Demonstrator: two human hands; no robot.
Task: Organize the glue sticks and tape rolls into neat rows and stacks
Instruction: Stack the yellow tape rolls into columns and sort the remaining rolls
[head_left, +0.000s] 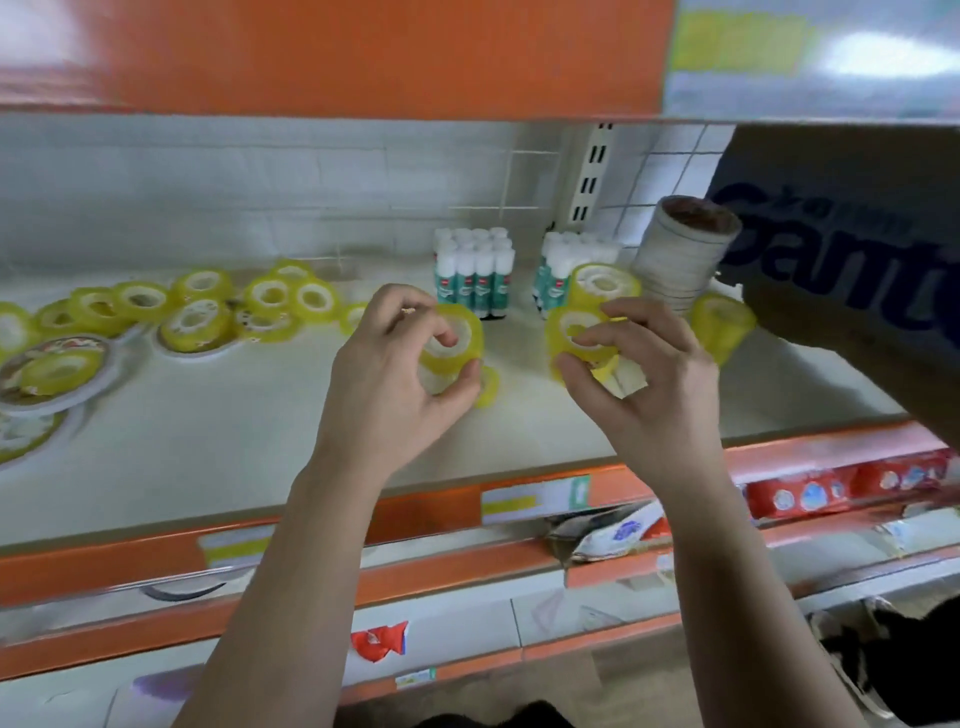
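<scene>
Two short stacks of yellow tape are held above the shelf (260, 441), one in each hand. The left-held rolls (454, 345) sit inside the curled fingers and thumb of the left hand (400, 374), with the hollow core tipped toward the camera rather than upright. The right-held rolls (584, 332) are pinched the same way by the right hand (649, 384). Just behind them stands an upright tape column (602, 283), so the right hand looks the nearer one for adding to it, and its rolls would first need turning core-up. The glue sticks (475, 275) stand in tight blocks at the back, between the two hands. The loose tape rolls (197, 312) lie scattered well to the left, on the left hand's side.
</scene>
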